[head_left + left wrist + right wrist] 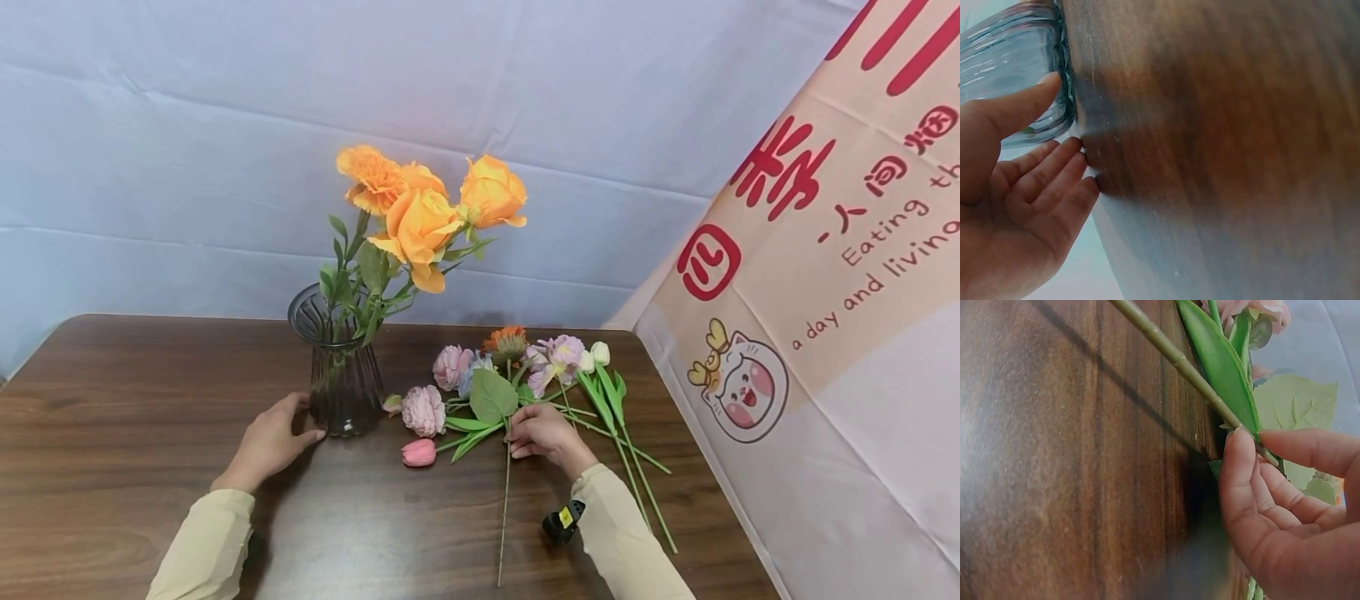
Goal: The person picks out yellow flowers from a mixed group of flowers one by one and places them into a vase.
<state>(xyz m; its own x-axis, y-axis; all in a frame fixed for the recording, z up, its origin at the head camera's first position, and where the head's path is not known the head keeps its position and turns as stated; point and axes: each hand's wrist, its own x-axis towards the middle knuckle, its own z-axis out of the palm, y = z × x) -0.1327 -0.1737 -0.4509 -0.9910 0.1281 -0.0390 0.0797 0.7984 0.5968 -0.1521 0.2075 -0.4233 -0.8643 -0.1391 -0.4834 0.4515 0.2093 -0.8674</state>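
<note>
A dark, ribbed glass vase [348,387] stands upright and holds several orange flowers [420,221]. My left hand [272,442] lies beside its base, fingers nearly straight. In the left wrist view, the thumb overlaps the vase [1013,56]; whether it touches is hard to tell. With thumb and index finger, my right hand [543,433] pinches the stem [1172,355] of an orange flower [506,343] with a broad green leaf [493,396]. That stem slants above the table in the right wrist view, casting a shadow. The flower head lies among other blooms.
Around the right hand lie pink peonies [423,411], a pink tulip [418,453], a pale purple flower [555,360] and white tulips [598,354] on the brown table [135,467]. A light cloth [225,150] hangs behind; a printed banner [825,333] hangs at right.
</note>
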